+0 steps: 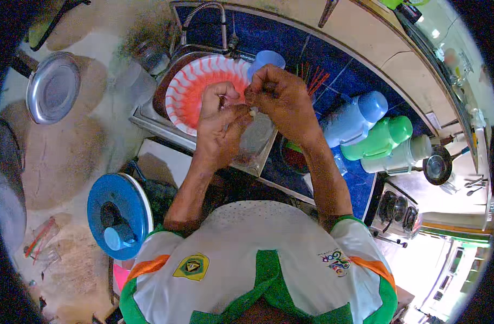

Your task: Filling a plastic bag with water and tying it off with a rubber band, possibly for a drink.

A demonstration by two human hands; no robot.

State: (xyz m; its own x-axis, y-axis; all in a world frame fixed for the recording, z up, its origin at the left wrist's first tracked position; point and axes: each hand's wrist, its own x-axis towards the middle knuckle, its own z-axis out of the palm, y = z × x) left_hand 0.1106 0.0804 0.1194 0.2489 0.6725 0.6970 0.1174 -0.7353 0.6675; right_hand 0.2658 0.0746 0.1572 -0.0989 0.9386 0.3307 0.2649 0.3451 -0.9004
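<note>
My left hand (222, 125) is raised over the sink with its fingers curled, and a small whitish piece (253, 111) shows at its thumb and fingertips. Close beside it on the right, my right hand (281, 103) has its fingertips pinched together; whether anything is between them cannot be made out. Beneath both hands, a red-and-white patterned round plate or basin (186, 93) rests in the metal sink (160, 95). Just behind my right hand stands a light blue plastic cup (268, 58).
Blue (346, 121), green (378, 137) and whitish (397, 156) lidded jugs line the blue-tiled counter at the right. A curved faucet (224, 28) rises behind the sink. At the lower left is a round blue lid (95, 214) with a light blue mug (116, 238) on it. A stove (397, 210) stands far right.
</note>
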